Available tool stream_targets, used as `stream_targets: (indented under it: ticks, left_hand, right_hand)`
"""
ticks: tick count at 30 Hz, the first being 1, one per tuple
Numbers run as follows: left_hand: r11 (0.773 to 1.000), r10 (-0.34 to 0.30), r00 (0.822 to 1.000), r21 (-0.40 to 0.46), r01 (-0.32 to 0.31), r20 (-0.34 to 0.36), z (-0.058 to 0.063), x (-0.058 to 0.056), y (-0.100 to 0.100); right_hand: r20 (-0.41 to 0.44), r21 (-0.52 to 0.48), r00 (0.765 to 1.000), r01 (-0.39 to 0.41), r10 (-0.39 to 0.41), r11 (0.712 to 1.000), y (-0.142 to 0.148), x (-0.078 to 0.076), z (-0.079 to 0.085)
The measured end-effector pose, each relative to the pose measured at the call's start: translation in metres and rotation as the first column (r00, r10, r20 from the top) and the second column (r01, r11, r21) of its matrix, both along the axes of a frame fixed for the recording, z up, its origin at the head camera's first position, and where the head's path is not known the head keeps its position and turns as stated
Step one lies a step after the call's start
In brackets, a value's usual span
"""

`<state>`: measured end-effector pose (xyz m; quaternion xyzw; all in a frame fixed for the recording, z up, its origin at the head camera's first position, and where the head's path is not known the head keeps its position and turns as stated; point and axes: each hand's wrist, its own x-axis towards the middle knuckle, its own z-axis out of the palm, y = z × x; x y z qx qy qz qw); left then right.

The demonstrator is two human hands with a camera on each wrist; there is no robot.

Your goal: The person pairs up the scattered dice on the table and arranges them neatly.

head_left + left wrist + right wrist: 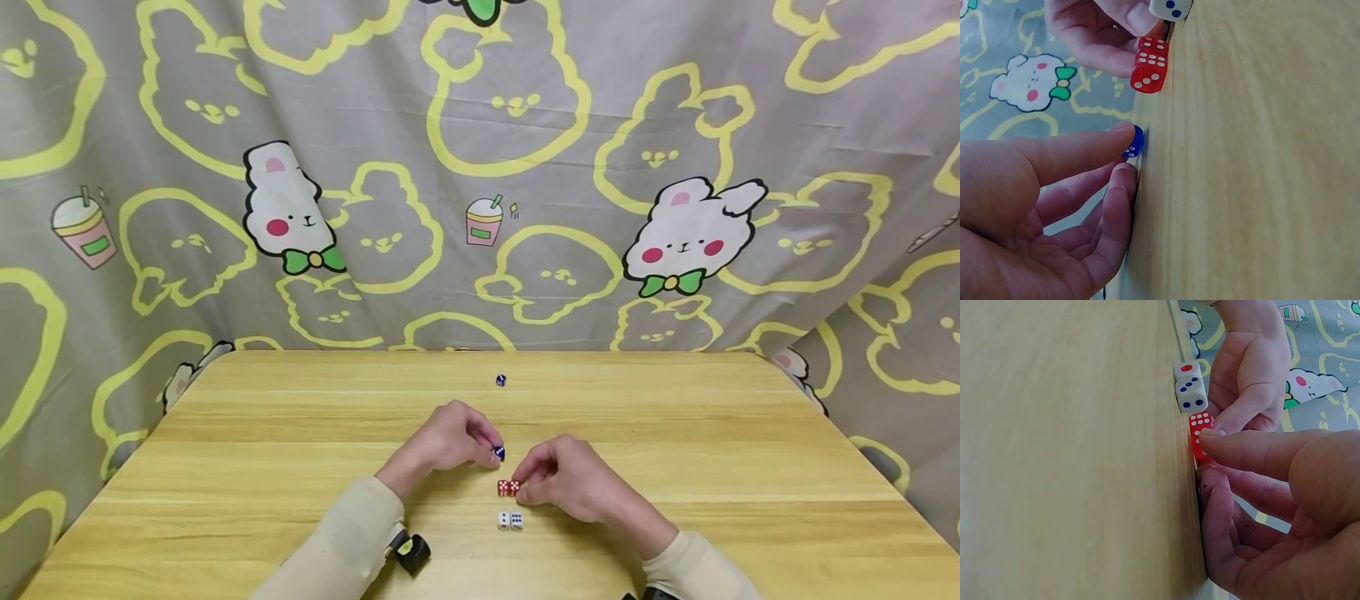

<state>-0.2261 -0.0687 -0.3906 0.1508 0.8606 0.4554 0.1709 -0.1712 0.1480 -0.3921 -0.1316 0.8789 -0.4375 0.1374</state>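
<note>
Between its thumb and fingers my left hand (453, 437) pinches a blue die (499, 452), low over the wooden table. Just nearer to me, two red dice (503, 488) sit side by side. The right-hand one is pinched by my right hand (573, 482), whose thumb covers part of it in the right wrist view. Two white dice (510, 521) with blue pips lie together in front of the red pair. In the left wrist view, my thumb hides much of the blue die (1135, 142), while the red dice (1150, 65) show beyond it.
A second blue die (501, 380) lies near the table's far edge. The wooden table (300, 400) backs onto a grey curtain (390, 108) printed with yellow outlines and cartoon figures. A black wrist strap (411, 552) sits on my left sleeve.
</note>
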Motion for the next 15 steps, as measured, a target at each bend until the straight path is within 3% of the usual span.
stream_targets:
  ticks: [15]
  left_hand:
    - [1.000,0.001,1.000,-0.009,-0.001,-0.002,-0.0006,-0.0009,0.0017]
  right_hand:
    - [0.007,-0.011,1.000,-0.004,0.004,1.000,0.0019,0.0001,0.0011]
